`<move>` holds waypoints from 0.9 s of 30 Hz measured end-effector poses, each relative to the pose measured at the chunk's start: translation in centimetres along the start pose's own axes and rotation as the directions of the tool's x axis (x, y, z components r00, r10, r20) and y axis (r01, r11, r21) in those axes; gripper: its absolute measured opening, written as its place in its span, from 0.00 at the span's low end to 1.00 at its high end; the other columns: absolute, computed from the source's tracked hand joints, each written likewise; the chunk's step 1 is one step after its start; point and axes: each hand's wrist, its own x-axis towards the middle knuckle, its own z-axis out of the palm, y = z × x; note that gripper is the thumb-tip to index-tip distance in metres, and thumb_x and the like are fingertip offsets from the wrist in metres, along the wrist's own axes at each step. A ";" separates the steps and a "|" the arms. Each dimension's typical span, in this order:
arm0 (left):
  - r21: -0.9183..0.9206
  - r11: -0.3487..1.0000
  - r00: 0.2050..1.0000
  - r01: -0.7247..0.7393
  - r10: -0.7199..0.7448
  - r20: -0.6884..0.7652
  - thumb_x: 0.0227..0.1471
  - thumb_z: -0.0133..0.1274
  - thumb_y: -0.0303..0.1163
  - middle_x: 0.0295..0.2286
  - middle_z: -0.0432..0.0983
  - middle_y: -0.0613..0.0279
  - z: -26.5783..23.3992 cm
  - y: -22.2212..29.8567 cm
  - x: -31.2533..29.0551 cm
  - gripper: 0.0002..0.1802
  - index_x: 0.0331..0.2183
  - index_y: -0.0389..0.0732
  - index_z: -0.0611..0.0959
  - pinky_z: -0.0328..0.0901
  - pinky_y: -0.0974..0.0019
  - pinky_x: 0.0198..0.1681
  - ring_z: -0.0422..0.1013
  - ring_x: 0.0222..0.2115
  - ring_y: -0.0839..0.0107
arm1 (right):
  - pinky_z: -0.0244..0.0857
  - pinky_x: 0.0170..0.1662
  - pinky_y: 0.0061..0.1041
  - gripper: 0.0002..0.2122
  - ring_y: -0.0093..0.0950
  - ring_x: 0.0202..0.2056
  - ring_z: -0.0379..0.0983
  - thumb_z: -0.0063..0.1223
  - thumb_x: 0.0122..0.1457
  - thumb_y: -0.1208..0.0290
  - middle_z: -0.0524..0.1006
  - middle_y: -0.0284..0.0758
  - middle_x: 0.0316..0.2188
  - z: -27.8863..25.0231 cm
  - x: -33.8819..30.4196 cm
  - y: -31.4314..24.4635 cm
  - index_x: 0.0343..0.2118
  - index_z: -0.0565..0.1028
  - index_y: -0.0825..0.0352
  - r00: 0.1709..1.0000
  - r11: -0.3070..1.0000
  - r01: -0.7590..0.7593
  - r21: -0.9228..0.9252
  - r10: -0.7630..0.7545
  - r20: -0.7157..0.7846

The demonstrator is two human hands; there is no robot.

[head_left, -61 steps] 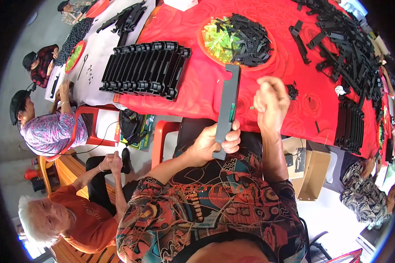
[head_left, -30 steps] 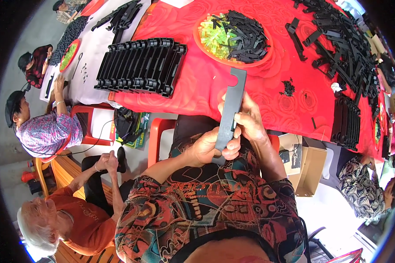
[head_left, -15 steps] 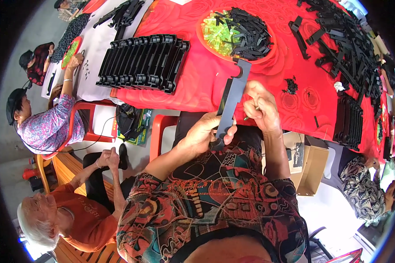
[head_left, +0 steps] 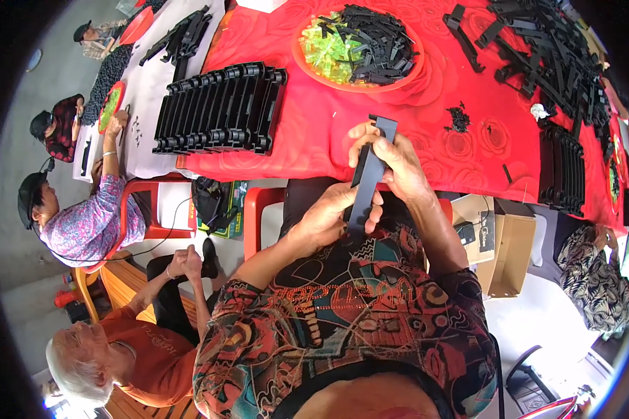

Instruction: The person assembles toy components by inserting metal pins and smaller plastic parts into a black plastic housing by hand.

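Observation:
A long black plastic strip (head_left: 367, 183) with a notched end slants upright in front of my body, just off the table's near edge. My left hand (head_left: 334, 209) grips its lower part, thumb on one side and fingers round the other. My right hand (head_left: 398, 165) is closed round the upper part, with the thumb pressed against its face. Whether a small piece sits under the right fingers is hidden. Beyond the hands, an orange basin (head_left: 418, 70) holds yellow-green clear pieces (head_left: 328, 50) and small black pieces (head_left: 381, 42).
Stacked black strips (head_left: 220, 108) lie left on the red tablecloth (head_left: 307, 150), another stack (head_left: 561, 170) right. Loose black strips (head_left: 545, 52) heap at the far right, near tiny black bits (head_left: 458, 119). Other people sit around; a cardboard box (head_left: 511, 255) stands below the table.
My right hand has come from beside the strip, where it pinched a small greenish piece, onto the strip's upper part. The left hand keeps its hold. The view has shifted slightly.

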 end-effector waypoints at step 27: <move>-0.127 0.992 1.000 -0.025 0.023 -0.016 0.50 0.49 0.42 0.22 0.71 0.56 -0.9 -0.8 -0.7 0.18 0.32 0.34 0.74 0.68 0.61 0.29 0.69 0.21 0.68 | 0.52 0.17 0.11 0.17 0.16 0.22 0.66 0.43 0.56 0.57 0.73 0.36 0.24 0.6 -0.2 0.3 0.39 0.66 0.67 0.989 0.989 -0.145 -0.007 0.145 -0.018</move>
